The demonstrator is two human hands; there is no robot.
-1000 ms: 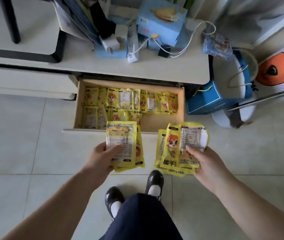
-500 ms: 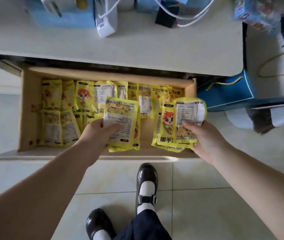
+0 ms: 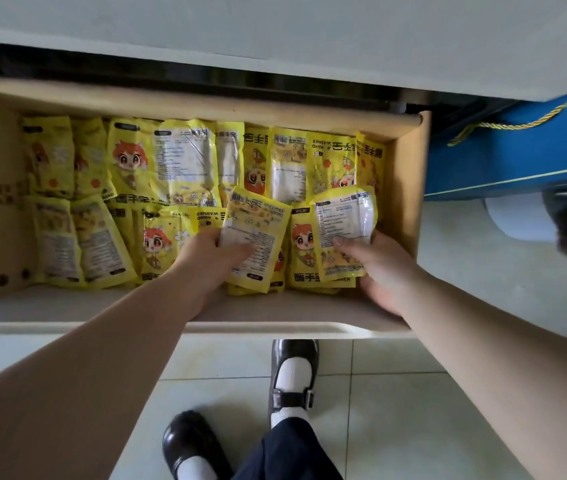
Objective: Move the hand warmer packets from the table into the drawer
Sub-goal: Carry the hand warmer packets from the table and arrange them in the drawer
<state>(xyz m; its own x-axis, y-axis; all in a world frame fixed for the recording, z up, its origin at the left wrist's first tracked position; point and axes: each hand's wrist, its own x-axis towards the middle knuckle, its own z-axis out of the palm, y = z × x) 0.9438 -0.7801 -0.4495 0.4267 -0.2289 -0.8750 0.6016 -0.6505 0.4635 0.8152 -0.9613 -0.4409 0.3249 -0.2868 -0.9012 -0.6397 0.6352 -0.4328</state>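
Both hands are inside the open drawer (image 3: 410,188), each gripping a small stack of yellow hand warmer packets. The left hand (image 3: 205,252) pinches its left stack (image 3: 257,242) with the thumb across the printed back of the top packet, near the middle of the drawer and close to its front rail. The right hand (image 3: 377,265) clamps the right stack (image 3: 330,244) the same way, just beside the drawer's right wall. Both stacks appear to sit low, at or just above the stored packets (image 3: 185,164) that already cover most of the drawer floor from its left part to its back wall. The likely trouble is the glossy film: let go unevenly, the stacks could fan out and slide over the stored packets, or ride up against the front rail and snag when the drawer closes. The right stack has little spare room beside the wall, so a packet could curl up against it. Open room is scarce; the only bare floor I can see is a strip along the drawer's far left side. Above the drawer's back edge the tabletop (image 3: 275,43) overhangs, so the hands would best withdraw toward the front rail rather than straight up.
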